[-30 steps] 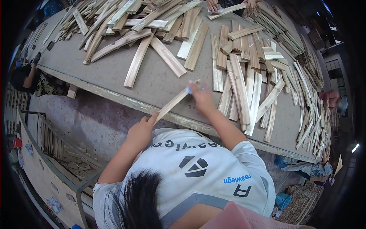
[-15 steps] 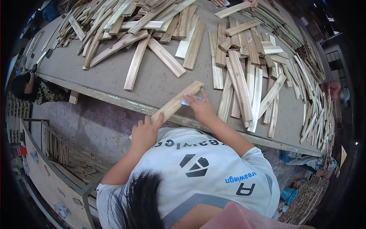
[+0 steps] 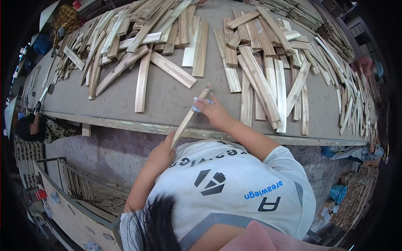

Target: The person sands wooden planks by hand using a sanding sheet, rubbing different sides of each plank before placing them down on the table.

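Note:
A narrow wooden strip (image 3: 188, 120) slants up from my body over the table's near edge, its narrow side turned up. My left hand (image 3: 161, 151) is closed round its lower end, close to my shirt. Near the strip's upper end, my right hand (image 3: 217, 113) holds a small blue-and-white piece (image 3: 196, 104) against the wood. Whether that piece is paper, cloth or an abrasive sheet, I cannot tell. Some fingers of the right hand stick out beyond the strip.
Loose wooden strips lie in a left heap (image 3: 146, 37) and a right heap (image 3: 264, 79) on the grey table (image 3: 167, 98). A wooden-sided bin (image 3: 79, 209) stands below left. Co-workers are at the left, including a person in dark clothing (image 3: 29, 127). A blue bucket (image 3: 337, 193) is at lower right.
The strip has been turned from its broad face onto its narrow side and stands steeper. The right hand with the blue-and-white piece has shifted slightly left. The view has tilted a little.

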Demonstrator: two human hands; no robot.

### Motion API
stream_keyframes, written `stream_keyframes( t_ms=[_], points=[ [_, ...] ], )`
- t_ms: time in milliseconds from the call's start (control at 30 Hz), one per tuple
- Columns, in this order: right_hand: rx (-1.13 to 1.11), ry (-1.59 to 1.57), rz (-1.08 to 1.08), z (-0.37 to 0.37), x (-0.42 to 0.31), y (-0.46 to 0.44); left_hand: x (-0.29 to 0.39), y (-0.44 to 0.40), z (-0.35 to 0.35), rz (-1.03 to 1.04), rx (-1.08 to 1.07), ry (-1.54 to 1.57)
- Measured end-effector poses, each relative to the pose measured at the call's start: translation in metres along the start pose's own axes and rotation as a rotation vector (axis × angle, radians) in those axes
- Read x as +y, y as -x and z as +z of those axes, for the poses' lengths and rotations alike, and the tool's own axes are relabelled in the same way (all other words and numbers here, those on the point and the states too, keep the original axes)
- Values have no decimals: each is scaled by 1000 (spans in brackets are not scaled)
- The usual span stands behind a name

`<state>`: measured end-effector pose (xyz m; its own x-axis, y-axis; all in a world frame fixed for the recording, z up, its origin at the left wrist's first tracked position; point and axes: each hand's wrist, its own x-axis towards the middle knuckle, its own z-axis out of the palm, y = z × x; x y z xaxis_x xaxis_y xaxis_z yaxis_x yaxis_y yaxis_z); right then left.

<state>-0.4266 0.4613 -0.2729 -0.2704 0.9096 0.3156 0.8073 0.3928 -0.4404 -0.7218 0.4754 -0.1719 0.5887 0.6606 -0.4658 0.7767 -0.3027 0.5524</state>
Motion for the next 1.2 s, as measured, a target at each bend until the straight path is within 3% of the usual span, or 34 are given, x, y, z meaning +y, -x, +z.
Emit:
stream_keyframes(
  t_ms=[67,133,200,267,333,400,467,533,567,667,767,800,867,1000,1067,1100,1167,1200],
  points=[
    [-21,-34,27,-8,13,-2,-1,0,-1,33,5,22],
    [52,174,321,-13,46,-15,8,1,-8,-27,-61,154],
    [100,228,249,3,42,-17,2,-1,-8,35,-59,198],
    [43,-10,-42,13,16,-11,-2,-3,-8,21,-91,249],
    [46,48,14,0,39,-15,-9,-3,-6,98,-61,193],
    [119,86,553,-35,62,-19,7,0,-18,-3,-98,262],
    [466,-54,679,-68,68,-4,4,-8,-22,15,-97,316],
    [792,-125,591,-90,81,28,4,-19,-25,37,-192,472],
    [796,-121,596,-105,81,43,28,-27,-37,-28,-250,417],
    [1378,-561,838,-159,80,79,76,-78,-22,441,-152,286],
    [1541,-537,819,-177,90,130,131,-122,-1,889,-187,278],
    [1599,-542,779,-180,84,136,133,-129,-7,882,-170,273],
    [1668,-573,795,-188,60,137,134,-140,-16,665,-48,-280],
    [1620,-508,916,-190,36,157,6,-187,-45,-111,632,-592],
    [1608,-486,939,-185,41,168,-52,-185,-55,-419,773,-750],
    [1576,-496,959,-181,44,172,-66,-183,-67,-423,777,-759],
    [1531,-547,1001,-178,42,164,-86,-178,-83,-425,491,-400],
    [1528,-553,1007,-173,49,162,-96,-172,-87,-432,489,-404]
  ],
)
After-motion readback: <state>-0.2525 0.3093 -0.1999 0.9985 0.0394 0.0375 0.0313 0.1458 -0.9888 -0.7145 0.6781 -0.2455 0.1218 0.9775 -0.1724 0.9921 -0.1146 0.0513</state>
